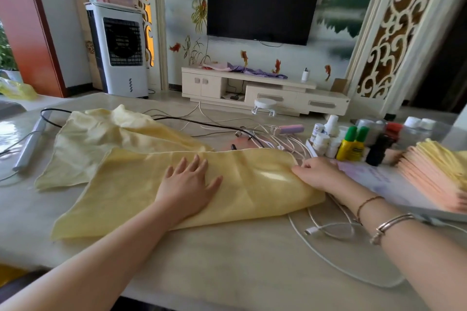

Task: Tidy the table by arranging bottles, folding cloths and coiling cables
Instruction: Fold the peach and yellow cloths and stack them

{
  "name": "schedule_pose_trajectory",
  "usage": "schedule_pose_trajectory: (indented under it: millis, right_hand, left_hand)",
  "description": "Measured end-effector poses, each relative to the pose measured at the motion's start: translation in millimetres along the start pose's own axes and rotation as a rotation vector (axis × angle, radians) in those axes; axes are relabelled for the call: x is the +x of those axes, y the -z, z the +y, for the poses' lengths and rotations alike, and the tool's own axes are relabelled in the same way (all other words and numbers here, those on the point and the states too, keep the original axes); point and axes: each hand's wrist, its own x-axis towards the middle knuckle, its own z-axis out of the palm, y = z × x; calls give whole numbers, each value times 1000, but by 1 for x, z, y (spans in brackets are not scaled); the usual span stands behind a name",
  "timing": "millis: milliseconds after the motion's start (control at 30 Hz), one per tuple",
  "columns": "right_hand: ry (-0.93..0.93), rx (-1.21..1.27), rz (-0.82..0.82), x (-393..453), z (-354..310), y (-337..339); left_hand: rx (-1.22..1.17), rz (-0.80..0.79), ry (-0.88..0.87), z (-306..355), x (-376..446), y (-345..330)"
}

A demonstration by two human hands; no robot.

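Fingers spread flat, the left hand (188,182) just presses down the middle of the yellow cloth (235,184), while the right hand (317,171) pinches its right-hand edge with curled fingers. That cloth looks thin, light and floppy, so grabbing corners or edges is probably the way to go. Loose white cables (326,230) lie under the right wrist, bottles (350,144) just beyond it.

Both hands (188,184) (319,174) flatten a yellow cloth (252,189) on the table (227,255).

Bottles (350,142), cables (273,139) crowding right side
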Motion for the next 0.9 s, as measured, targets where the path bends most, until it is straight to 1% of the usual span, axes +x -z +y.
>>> schedule_pose_trajectory:
  millis: [67, 133, 267, 333, 400, 533, 700, 733, 767, 800, 833, 867, 900]
  right_hand:
    - [24, 261, -32, -6, -4, 3]
    - [15, 447, -52, -9, -4, 4]
    - [7, 657, -30, -15, -5, 12]
    - [5, 675, -39, -19, -2, 17]
    - [1, 597, -38, -22, 2, 18]
    - [82, 221, 59, -24, 11, 16]
    - [209, -222, 319, -32, 15, 15]
    - [242, -315, 359, -34, 16, 14]
    - [283, -365, 386, -35, 14, 13]
    - [337, -361, 389, -37, 12, 13]
    - [402, -315, 346, -40, 8, 13]
    - [476, -245, 262, -44, 2, 13]
    - [541, -185, 150, -50, -4, 13]
  left_hand:
    - [12, -7, -7, 0, -1, 0]
    - [17, -12, -7, -1, -3, 0]
    - [29, -12, -7, -1, -2, 0]
    - [28, -17, -4, -1, -2, 0]
    - [32, -22, -2, -2, -1, -1]
    - [42, -29, 0, -2, -1, -1]
    - [29, -25, -11, -3, 1, -2]
    - [-9, 6, -25, -4, 1, -2]
    - [-65, 74, -55, -4, 0, 1]
    - [-130, 171, -98, -4, -2, 4]
    - [-194, 272, -149, -3, -5, 10]
    - [-252, 347, -192, -4, -10, 18]
    - [-302, 380, -225, -6, -15, 26]
